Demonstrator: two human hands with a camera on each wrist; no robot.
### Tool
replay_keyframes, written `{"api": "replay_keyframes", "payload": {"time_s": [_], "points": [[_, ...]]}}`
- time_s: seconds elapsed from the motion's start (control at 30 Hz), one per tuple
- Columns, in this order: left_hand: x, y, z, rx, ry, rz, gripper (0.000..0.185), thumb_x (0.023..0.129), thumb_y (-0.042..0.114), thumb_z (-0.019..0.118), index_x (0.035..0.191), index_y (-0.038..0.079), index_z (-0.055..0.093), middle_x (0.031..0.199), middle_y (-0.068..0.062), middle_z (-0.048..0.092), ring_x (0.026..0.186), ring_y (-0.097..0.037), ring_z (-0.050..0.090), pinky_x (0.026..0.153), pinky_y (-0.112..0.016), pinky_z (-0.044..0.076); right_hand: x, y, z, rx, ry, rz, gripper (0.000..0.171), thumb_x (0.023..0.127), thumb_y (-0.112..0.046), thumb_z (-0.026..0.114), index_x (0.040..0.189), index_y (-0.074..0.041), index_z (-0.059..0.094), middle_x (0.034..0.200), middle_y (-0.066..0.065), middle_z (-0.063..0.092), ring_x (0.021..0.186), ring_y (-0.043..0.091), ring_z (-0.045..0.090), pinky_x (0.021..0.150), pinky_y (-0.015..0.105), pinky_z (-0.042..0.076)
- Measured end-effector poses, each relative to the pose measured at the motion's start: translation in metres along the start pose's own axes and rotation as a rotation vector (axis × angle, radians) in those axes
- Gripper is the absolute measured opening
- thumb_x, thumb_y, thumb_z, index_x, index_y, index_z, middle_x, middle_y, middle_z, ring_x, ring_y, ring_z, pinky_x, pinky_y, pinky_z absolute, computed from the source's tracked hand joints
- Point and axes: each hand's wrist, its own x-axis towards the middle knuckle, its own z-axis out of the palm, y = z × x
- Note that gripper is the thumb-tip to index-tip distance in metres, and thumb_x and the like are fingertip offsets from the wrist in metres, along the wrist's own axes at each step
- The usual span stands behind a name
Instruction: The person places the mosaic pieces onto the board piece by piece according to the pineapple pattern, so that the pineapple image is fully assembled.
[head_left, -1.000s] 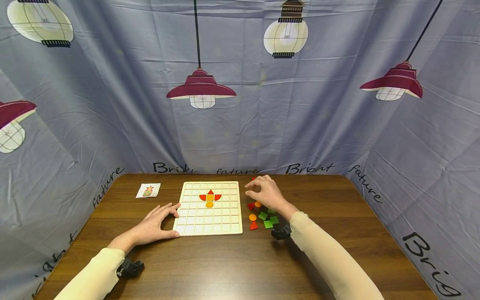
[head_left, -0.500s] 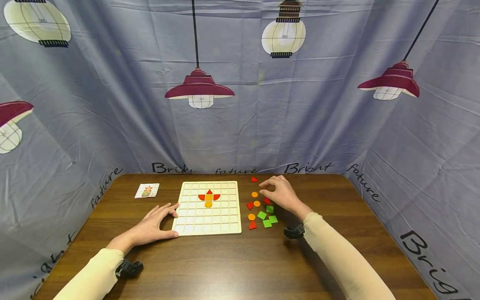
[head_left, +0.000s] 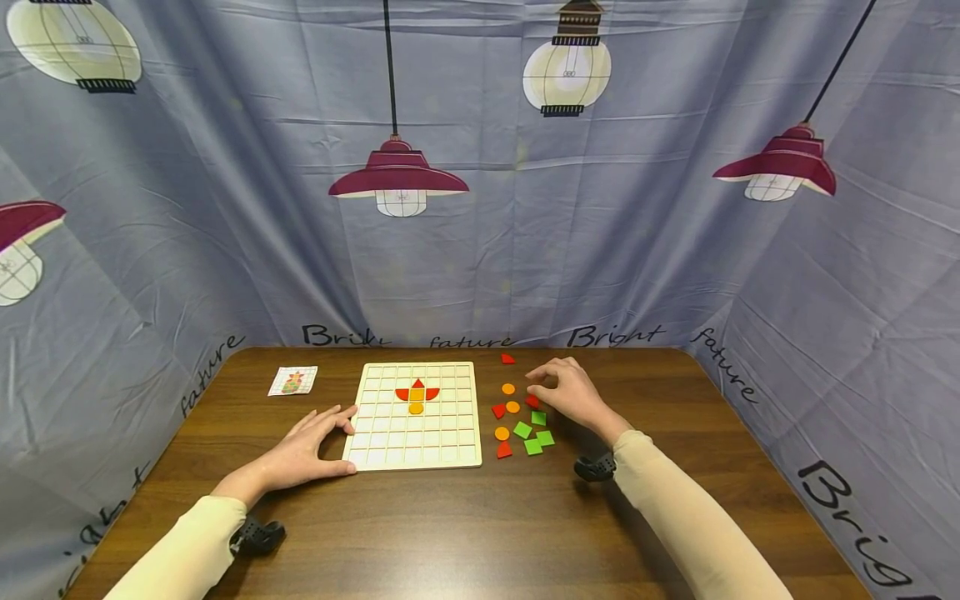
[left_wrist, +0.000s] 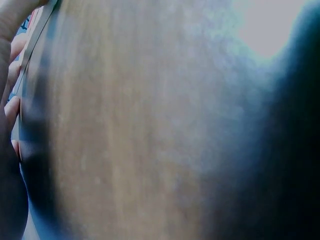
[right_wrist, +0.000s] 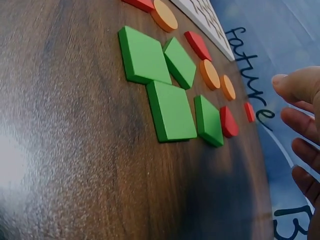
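Since a second ago, the right hand [head_left: 572, 393] has moved from near the board [head_left: 415, 417] to the right, and it is now above the loose pieces [head_left: 522, 418], with fingers loosely curled and holding nothing. On the left, the left hand [head_left: 303, 450] lies spread flat, touching the board's lower left corner.
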Motion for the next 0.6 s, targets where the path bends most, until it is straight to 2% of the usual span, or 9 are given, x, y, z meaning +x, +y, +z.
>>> {"api": "replay_keyframes", "payload": {"time_s": [0.6], "points": [[-0.0007,-0.0007,-0.0006,-0.007,0.005,0.0,0.05,0.083,0.052,0.082,0.112,0.021,0.056,0.158,-0.014,0.043,0.147,-0.047,0.031,0.117,-0.069,0.011,-0.0064,0.0076,0.0012,-0.005,-0.015,0.043,0.029,0.09,-0.028,0.079,0.115,-0.013,0.077,0.102,-0.006,0.069,0.105,0.021,0.054,0.091,0.043,0.047]]}}
